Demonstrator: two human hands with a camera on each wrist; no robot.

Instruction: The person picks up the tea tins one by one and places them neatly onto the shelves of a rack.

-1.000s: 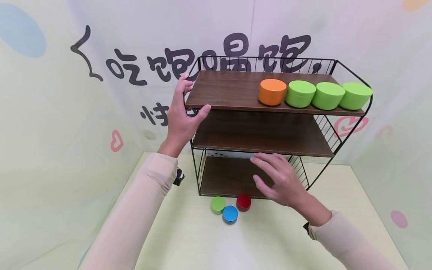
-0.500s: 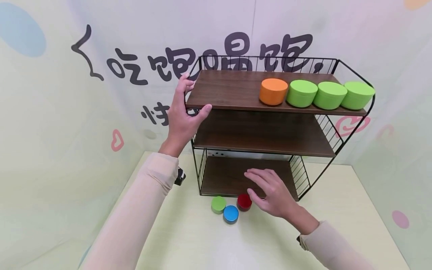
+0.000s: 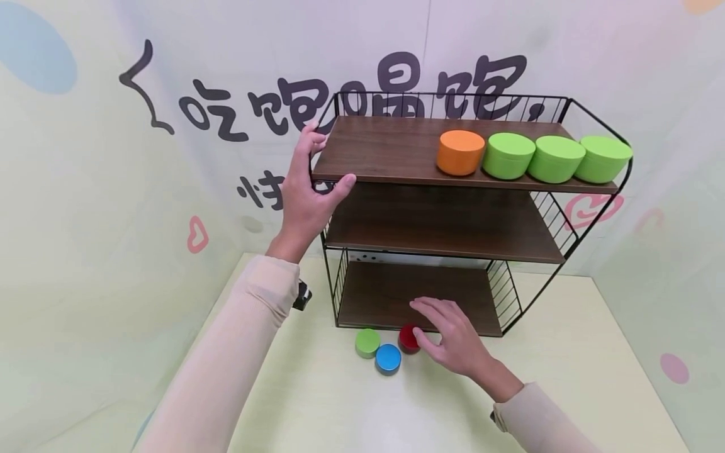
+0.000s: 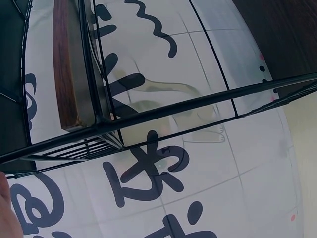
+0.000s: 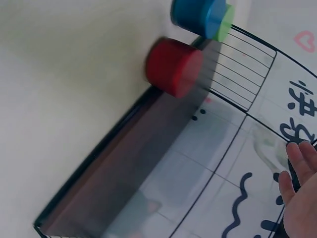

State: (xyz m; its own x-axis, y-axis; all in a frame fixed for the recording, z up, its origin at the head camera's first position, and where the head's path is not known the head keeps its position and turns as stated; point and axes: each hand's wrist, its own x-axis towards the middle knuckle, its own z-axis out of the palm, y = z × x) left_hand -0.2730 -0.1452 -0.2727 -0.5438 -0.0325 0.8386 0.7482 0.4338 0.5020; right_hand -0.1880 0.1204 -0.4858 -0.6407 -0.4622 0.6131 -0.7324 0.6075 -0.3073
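In the head view, the right hand (image 3: 450,336) covers the right side of the red tin (image 3: 406,341), contact unclear. The right wrist view crops the blue tin (image 5: 197,15), which partly hides a green tin (image 5: 227,24), and the left wrist view crops the left hand (image 4: 7,214)

I count four green tins (image 3: 509,156), one orange tin (image 3: 460,153), one blue tin (image 3: 387,358) and one red tin (image 3: 406,339), plus one wire rack (image 3: 564,110), three brown shelves (image 3: 447,218), one left hand (image 3: 308,200), one right hand (image 3: 453,337).
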